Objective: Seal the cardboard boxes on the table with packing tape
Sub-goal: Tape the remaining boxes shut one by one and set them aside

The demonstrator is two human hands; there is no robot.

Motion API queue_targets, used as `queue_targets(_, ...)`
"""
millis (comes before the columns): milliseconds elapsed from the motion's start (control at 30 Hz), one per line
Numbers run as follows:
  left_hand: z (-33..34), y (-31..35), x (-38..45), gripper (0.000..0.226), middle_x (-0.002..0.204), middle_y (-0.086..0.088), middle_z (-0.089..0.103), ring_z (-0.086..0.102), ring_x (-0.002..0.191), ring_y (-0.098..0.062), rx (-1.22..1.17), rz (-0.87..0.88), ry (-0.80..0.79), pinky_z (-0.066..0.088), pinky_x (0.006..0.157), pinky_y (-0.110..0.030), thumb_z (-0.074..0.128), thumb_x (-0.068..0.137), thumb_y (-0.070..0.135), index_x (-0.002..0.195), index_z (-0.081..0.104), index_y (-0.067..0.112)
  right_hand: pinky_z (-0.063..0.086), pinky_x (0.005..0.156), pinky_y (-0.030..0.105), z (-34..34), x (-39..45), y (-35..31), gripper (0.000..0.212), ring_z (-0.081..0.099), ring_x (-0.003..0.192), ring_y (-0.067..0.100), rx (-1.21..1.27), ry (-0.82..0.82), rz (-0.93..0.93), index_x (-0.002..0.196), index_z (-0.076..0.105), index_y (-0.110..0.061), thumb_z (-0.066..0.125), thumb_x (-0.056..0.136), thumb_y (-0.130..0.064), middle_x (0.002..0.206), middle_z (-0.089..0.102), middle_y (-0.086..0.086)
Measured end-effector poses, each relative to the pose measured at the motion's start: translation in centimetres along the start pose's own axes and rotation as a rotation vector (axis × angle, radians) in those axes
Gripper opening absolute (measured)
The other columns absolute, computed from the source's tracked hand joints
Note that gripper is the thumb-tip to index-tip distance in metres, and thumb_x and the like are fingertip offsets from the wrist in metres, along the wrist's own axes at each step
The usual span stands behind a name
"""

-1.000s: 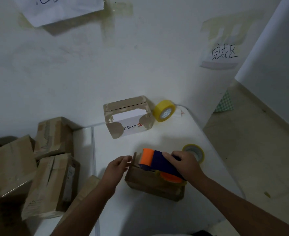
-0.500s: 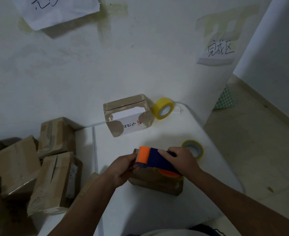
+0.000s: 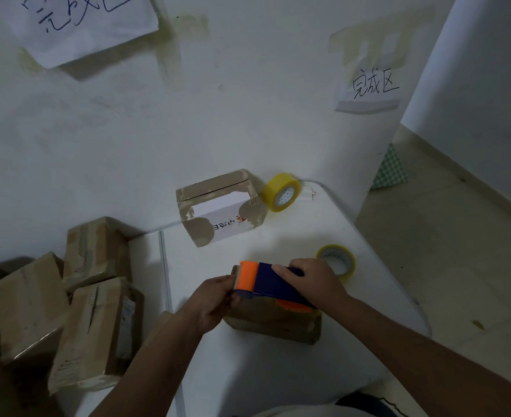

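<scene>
Lying under both hands [image 3: 311, 281], taped box [image 3: 278, 323].

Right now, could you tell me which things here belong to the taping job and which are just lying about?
In use:
- tape dispenser, gripped by the right hand
- small cardboard box under it
- left hand at the dispenser's orange end

Lying about:
- yellow tape roll by the wall
- flat tape roll
- white printed box
- piled boxes on the left
</scene>
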State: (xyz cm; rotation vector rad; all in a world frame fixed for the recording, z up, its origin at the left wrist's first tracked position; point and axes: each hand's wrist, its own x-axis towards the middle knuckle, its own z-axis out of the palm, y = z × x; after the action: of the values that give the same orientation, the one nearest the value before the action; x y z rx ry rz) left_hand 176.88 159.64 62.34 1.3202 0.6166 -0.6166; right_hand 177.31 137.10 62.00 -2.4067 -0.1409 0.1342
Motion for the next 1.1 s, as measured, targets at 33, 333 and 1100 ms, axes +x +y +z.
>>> queue_targets(33,0.0,-0.1,0.0,0.013,0.08,-0.016,0.065,0.058,0.067,-0.012,0.03,0.021,0.017,0.049,0.057,-0.021,0.058,0.096,0.006,0.094,0.07,0.0,0.042,0.053,0.037,0.0,0.0,-0.1,0.062,0.056,0.056,0.016,-0.004,-0.001,-0.001,0.067,0.06,-0.009,0.043,0.091,-0.064,0.06,0.057,0.007)
queue_targets(333,-0.6,0.5,-1.2,0.019,0.098,-0.018,0.073,0.069,0.093,-0.028,0.124,0.266,0.089,0.057,0.087,-0.04,0.053,0.099,0.008,0.101,0.071,0.001,0.049,0.057,0.038,-0.9,0.1,-1.4,0.064,0.057,0.059,0.012,-0.095,-0.001,-0.018,0.069,0.062,-0.016,0.037,0.085,-0.073,0.062,0.06,0.002)
queue_targets(1100,-5.4,-1.6,1.5,0.019,0.079,-0.009,0.064,0.06,0.078,-0.016,0.036,0.232,0.227,0.052,0.08,-0.024,0.063,0.096,0.014,0.1,0.07,-0.003,0.052,0.062,0.033,-1.6,0.8,-1.9,0.059,0.055,0.061,0.011,-0.383,-0.125,0.006,0.072,0.062,-0.02,0.039,0.087,-0.072,0.067,0.057,-0.003)
